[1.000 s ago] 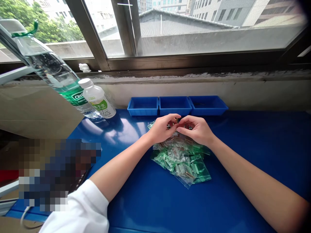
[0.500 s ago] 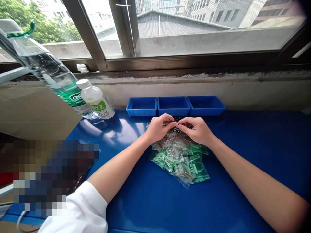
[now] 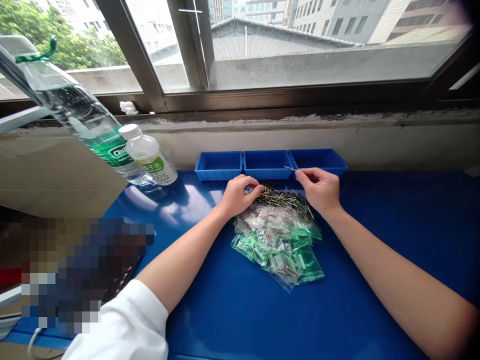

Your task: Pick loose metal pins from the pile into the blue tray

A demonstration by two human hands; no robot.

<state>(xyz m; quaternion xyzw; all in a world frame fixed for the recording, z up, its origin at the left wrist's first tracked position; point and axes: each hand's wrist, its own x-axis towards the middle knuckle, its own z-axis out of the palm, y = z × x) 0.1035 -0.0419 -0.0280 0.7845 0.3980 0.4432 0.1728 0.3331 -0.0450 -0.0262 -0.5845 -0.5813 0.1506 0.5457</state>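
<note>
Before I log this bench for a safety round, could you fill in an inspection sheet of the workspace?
Surface: glossy blue tabletop, light reflecting at left.
Job's things: heap of thin gold and dark metal rods behind clear and green plastic packets; three blue plastic bins in a row, something small and dark in the rightmost.
Clutter: large clear bottle with green label and small white-capped bottle, at left.
Hands: right hand pinches a thin gold-coloured rod; left hand at the heap's left edge, grip unclear.
Cables: white cable at lower left, ends not visible.
Surroundings: dark-framed window behind; pixelated patch at left, unreadable.
</note>
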